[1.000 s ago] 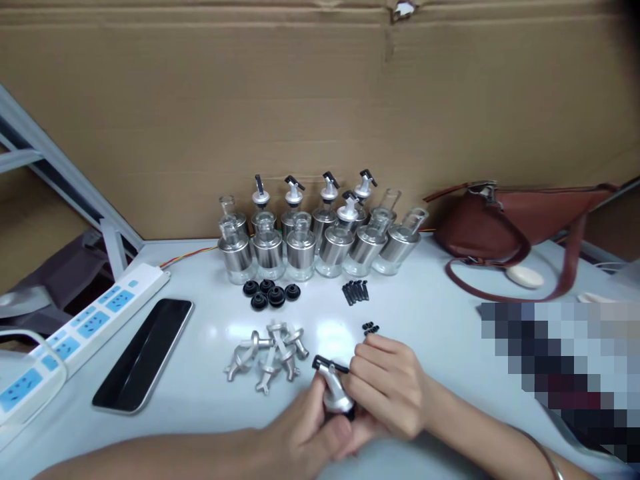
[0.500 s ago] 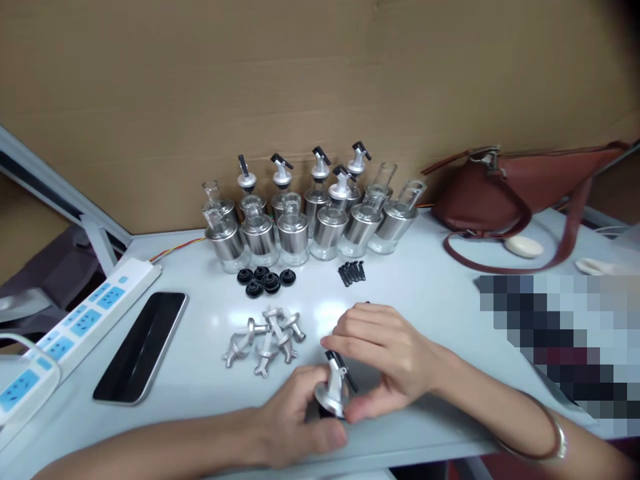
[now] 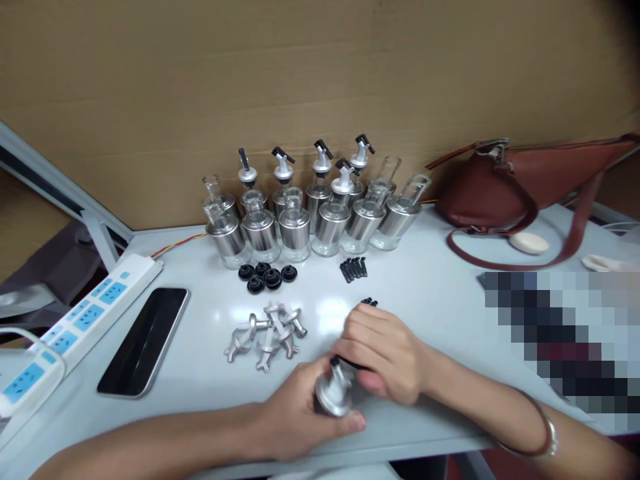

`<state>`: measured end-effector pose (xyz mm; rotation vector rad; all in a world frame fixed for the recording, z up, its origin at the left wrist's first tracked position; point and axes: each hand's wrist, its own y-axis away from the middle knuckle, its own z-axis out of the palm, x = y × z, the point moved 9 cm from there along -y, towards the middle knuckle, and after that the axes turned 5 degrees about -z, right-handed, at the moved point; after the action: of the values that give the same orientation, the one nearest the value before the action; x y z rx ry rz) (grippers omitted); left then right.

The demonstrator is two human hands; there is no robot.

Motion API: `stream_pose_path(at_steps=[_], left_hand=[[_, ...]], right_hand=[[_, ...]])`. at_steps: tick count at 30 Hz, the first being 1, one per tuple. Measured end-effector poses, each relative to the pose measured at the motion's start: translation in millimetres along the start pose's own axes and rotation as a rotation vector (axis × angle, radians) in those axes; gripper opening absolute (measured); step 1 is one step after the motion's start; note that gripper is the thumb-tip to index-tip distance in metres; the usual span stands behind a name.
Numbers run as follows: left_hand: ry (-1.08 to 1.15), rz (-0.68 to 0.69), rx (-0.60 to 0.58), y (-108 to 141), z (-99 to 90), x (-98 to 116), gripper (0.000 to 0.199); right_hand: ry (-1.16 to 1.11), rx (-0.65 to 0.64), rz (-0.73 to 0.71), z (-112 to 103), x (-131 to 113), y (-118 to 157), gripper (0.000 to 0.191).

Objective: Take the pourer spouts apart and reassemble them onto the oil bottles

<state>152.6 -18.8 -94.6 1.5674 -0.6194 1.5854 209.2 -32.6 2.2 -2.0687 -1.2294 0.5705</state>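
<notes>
While fingers of left hand (image 3: pixel 305 415) grip a silver bottle pourer (image 3: pixel 333 396), those of right hand (image 3: pixel 387 350) pinch its black lever (image 3: pixel 352 363); loose pourer bodies (image 3: pixel 269 345) nearby on counter (image 3: pixel 205 380).

A broad sheet of brown cardboard (image 3: pixel 300 67) stands upright behind the pale grey table (image 3: pixel 450 313), filling the back of the view like a wall. At the left, a grey metal frame (image 3: pixel 50 172) slopes down to the table's far corner, and beyond it everything is dim. Light glares in white patches (image 3: pixel 327 320) on the glossy top; a dark reddish surface (image 3: pixel 505 461) shows below the near edge.
</notes>
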Motion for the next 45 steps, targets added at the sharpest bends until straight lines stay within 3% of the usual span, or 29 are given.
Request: stream_pose_path(at_steps=[3,5,11,14,18,20,23,31,45], left_hand=[[-0.036,-0.028,0.006,1.9,-1.7,-4.3,0.032],[-0.067,-0.032,0.03,2.6,-3.8,-3.3,0.028],[-0.137,-0.102,0.033,1.9,-1.6,0.1,0.021],[-0.152,-0.101,0.036,1.3,-1.5,1.6,0.02],[-0.16,-0.101,0.024,0.9,-1.1,0.4,0.02],[-0.164,-0.102,0.022,1.0,-1.2,-0.6,0.02],[-0.165,-0.106,0.022,1.2,-1.3,-2.4,0.02],[-0.169,-0.114,0.02,0.4,-2.2,-3.1,0.019],[-0.173,-0.122,0.011,2.2,0.3,-3.6,0.019]], right_hand=[[-0.067,0.103,-0.007,-10.3,-4.0,1.9,0.051],[-0.055,0.099,0.024,-13.3,2.7,3.0,0.042],[0.165,0.027,0.365,-34.8,76.7,22.3,0.007],[0.195,-0.102,0.603,-39.9,118.9,47.9,0.009],[0.243,-0.437,0.789,-22.8,148.7,83.7,0.014],[0.231,-0.533,0.804,-14.1,151.5,93.0,0.015],[0.171,-0.563,0.773,-7.7,148.6,94.4,0.017],[0.195,-0.529,0.689,-9.2,148.3,91.9,0.031],[0.117,-0.509,0.655,-5.9,140.4,86.4,0.028]])
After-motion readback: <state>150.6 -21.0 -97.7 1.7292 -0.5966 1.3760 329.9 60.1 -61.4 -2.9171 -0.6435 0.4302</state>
